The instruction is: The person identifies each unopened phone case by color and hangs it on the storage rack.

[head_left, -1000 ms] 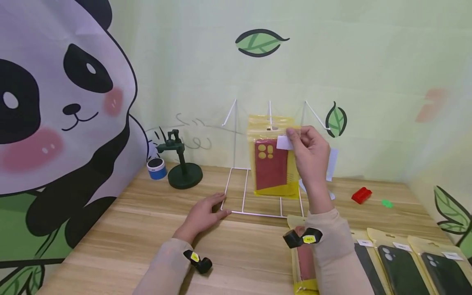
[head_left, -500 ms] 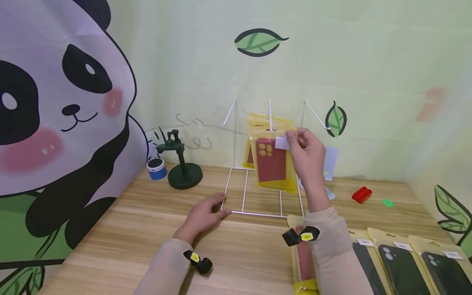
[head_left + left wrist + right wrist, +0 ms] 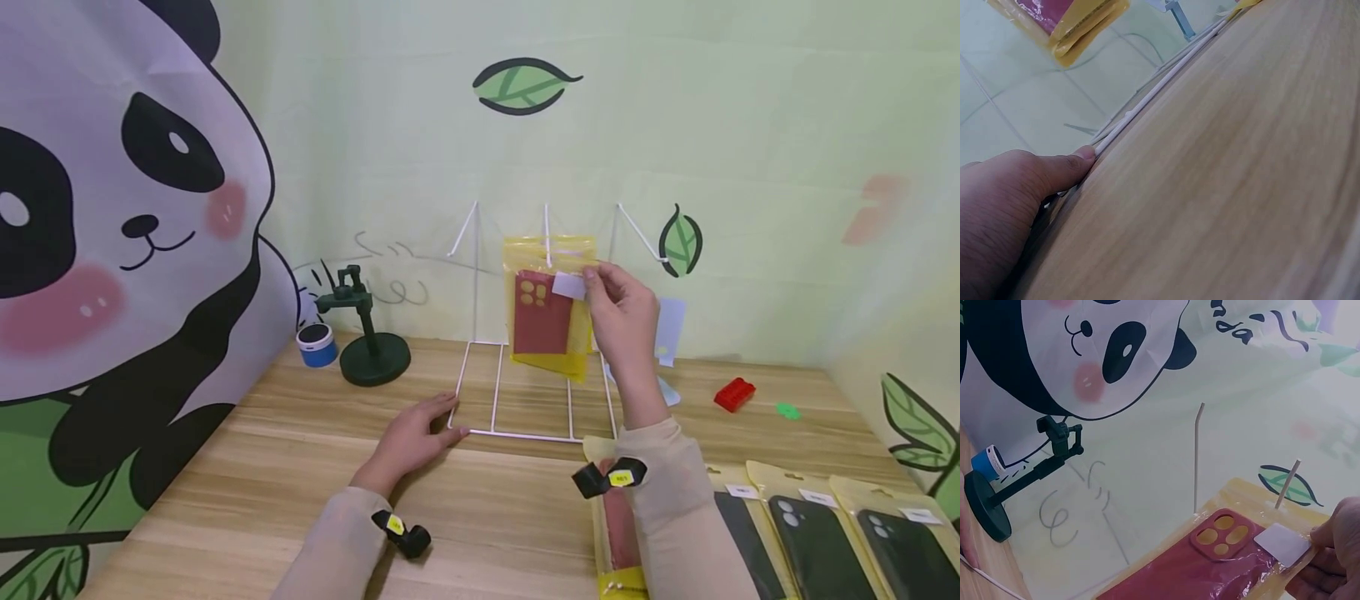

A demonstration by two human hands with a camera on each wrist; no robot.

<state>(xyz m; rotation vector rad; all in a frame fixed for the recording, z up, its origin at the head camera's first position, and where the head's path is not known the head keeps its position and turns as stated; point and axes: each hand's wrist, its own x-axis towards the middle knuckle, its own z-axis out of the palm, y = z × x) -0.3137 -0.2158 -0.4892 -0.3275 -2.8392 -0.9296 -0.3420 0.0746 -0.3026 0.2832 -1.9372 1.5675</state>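
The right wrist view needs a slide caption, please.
Right hand pinching a bagged red phone case at a white hook.

A dark red phone case (image 3: 541,321) with four round camera openings sits inside a yellow, see-through plastic bag (image 3: 551,364), white-labelled at upper right, by the middle prong of a white wire rack (image 3: 517,433). The right hand (image 3: 622,312) pinches the bag's edge; the left hand (image 3: 412,437) touches the rack's base.
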